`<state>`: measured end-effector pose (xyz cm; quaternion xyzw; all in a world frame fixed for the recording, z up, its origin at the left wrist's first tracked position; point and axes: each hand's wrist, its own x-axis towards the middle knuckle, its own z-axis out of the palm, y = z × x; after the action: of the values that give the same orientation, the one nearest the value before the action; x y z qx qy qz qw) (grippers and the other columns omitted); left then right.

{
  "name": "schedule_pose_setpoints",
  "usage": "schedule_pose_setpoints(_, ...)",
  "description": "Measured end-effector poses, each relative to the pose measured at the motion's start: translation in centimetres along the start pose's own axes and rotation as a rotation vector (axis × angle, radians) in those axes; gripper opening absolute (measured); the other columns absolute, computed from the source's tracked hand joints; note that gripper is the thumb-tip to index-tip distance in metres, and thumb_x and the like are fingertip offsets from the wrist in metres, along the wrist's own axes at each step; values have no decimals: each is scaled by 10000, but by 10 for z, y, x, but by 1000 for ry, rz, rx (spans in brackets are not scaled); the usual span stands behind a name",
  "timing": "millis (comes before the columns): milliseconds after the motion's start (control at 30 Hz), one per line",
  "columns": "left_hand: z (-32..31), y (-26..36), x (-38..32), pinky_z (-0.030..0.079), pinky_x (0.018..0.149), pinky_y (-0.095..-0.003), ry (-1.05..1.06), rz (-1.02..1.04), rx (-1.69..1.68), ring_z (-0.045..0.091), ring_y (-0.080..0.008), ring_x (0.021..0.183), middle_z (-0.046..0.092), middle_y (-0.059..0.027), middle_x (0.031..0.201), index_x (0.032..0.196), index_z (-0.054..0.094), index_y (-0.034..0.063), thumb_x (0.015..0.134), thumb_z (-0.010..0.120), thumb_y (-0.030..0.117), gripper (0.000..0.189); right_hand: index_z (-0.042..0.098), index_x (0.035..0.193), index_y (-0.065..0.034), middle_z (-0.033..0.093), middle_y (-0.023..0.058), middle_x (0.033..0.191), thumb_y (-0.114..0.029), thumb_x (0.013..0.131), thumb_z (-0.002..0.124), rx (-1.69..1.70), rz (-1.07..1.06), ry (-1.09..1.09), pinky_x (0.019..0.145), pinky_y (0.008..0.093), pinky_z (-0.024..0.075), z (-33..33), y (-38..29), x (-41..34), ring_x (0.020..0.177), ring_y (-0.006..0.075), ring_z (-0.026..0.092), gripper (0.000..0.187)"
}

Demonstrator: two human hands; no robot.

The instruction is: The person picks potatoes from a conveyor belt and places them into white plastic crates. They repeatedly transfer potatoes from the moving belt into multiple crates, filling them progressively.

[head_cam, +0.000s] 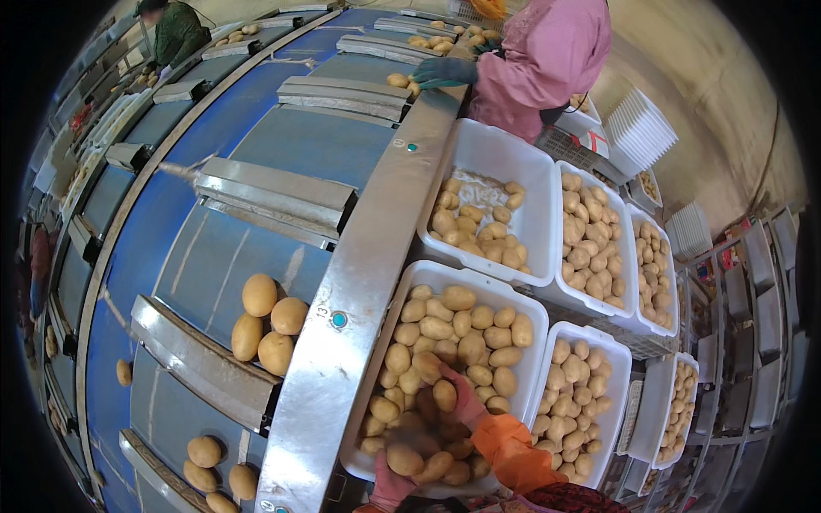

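Observation:
My right hand (463, 396), in a pink glove below an orange sleeve, has its fingers around a potato (444, 395) over a white plastic crate (540, 320). Another potato (426, 367) lies against its fingertips. At the crate's near side my left hand (390, 479), also gloved in pink, cups a large potato (405, 460); most of its fingers are hidden beneath. Many potatoes (436, 327) fill the crate around both hands, with a dark shadow between them. The crate stands against a stainless steel rail (333, 359) bearing round green buttons.
Left of the rail, metal dividers (276, 192) split side belts beside a blue conveyor belt (138, 282); potatoes (274, 320) lie there. More potato crates (593, 237) stand to the right. Ahead, a co-worker in pink (545, 58) reaches over the rail with a gloved hand (446, 72).

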<state>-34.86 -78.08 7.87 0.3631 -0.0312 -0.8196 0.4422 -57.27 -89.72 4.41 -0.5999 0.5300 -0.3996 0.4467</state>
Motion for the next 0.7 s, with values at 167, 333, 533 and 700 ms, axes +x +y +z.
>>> schedule_pose_setpoints(167,-9,4,10,415,1124,-497,-43,-106,-5,466,-306,1383,475,-75,1506,1519,388,151,966,417,685,769,501,1426,-40,565,83,1400,-186,952,650,353,156,-30,1057,301,447,-19,-30,-24,1265,195,557,518)
schedule_pose_setpoints(333,-18,2,17,440,1084,-536,-27,-292,-227,481,-339,1364,483,-91,1493,1527,366,152,931,459,716,825,512,1440,-69,470,166,1506,-280,994,556,132,-35,-413,1156,393,347,-45,-25,-53,1400,308,446,495)
schedule_pose_setpoints(533,-94,-17,8,483,1005,-484,-174,-199,354,551,-338,1276,544,-123,1418,1453,440,96,937,443,685,783,321,1554,19,448,151,1546,-293,980,597,283,576,-783,1164,326,317,-17,-63,-29,1416,214,401,709)
schedule_pose_setpoints(700,-50,14,-9,447,1036,-386,-167,-137,834,590,-239,1182,660,-109,1239,1274,608,22,975,535,235,374,309,1568,-12,446,149,1551,-316,994,599,264,532,-867,1167,334,322,-12,-36,-44,1422,211,395,711)
